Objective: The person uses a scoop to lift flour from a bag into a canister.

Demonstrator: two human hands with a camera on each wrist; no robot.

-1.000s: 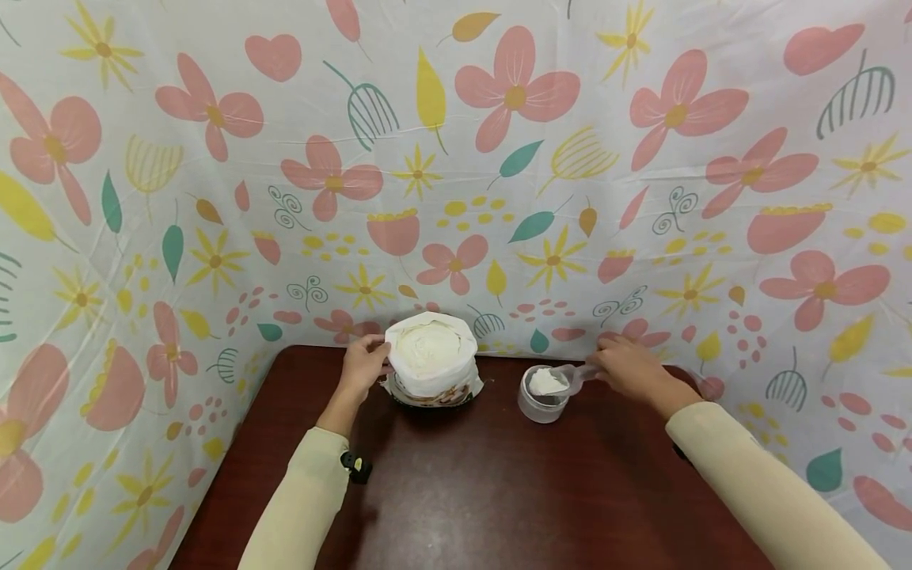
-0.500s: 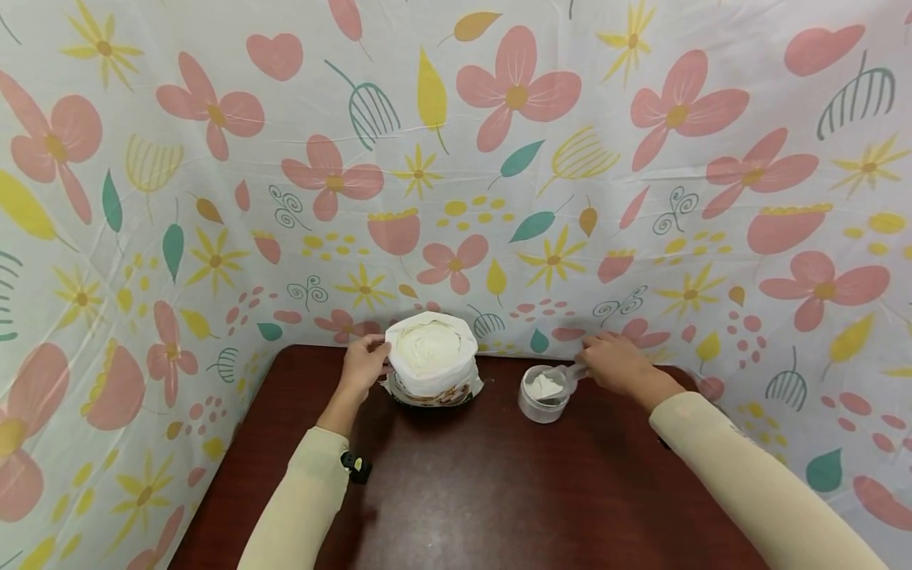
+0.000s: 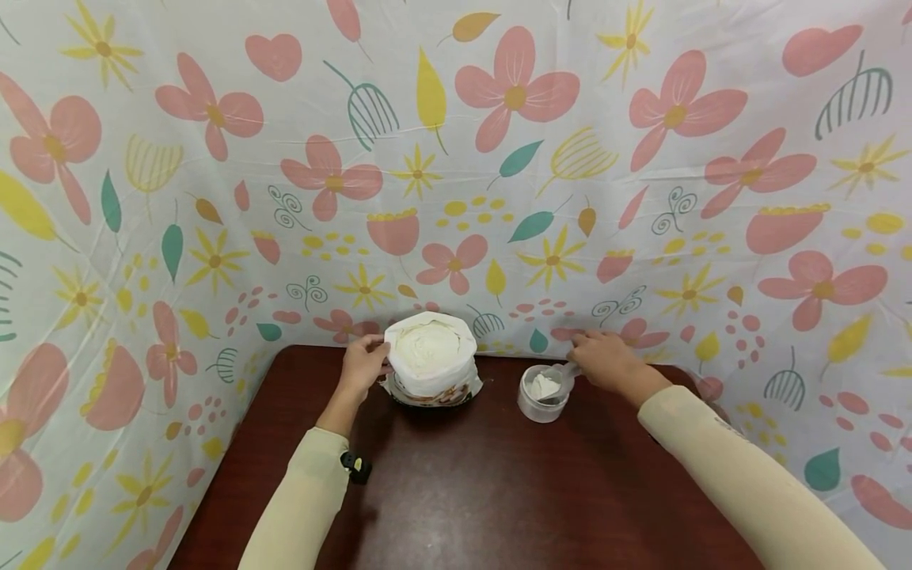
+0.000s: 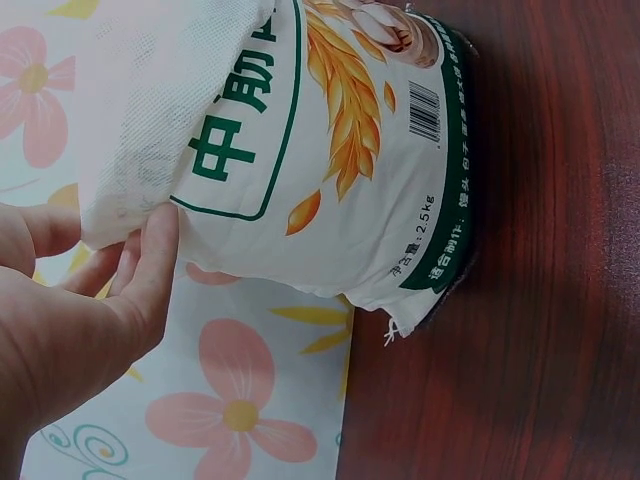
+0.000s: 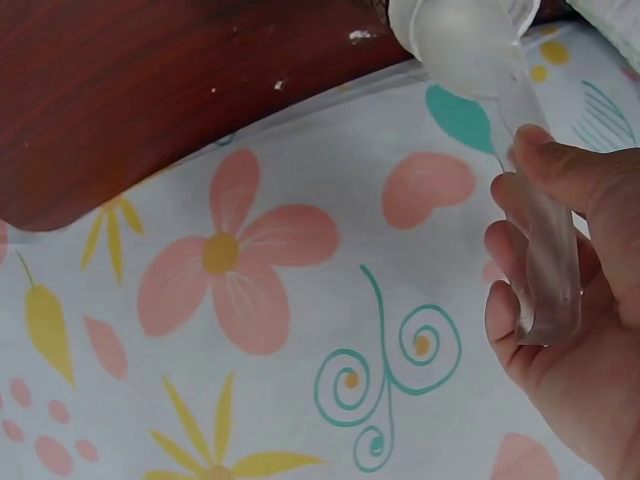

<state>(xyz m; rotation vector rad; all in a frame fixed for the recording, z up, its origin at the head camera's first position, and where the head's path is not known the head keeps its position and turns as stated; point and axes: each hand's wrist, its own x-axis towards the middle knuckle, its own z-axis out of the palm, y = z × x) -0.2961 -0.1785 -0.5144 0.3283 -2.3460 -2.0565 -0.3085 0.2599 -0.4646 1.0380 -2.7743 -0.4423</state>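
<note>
A white flour bag (image 3: 433, 356) stands at the back of the table, its rolled-down mouth showing white flour. My left hand (image 3: 364, 366) pinches the bag's folded rim between thumb and fingers; in the left wrist view the bag (image 4: 300, 200) bears a wheat picture and a 2.5 kg label. To the right, a small clear round tub (image 3: 541, 410) sits on the table. My right hand (image 3: 606, 362) grips the handle of a translucent plastic scoop (image 5: 545, 260). The scoop's bowl, with white flour in it, lies inside the tub's mouth.
The dark red-brown wooden table (image 3: 484, 491) ends at a flower-printed curtain (image 3: 456, 158) behind and at the left. A few white specks of powder (image 5: 278, 85) lie on the tabletop in the right wrist view.
My right hand has moved left with the scoop, bringing its bowl lower and farther into the tub. My left hand and the flour bag have stayed still.
</note>
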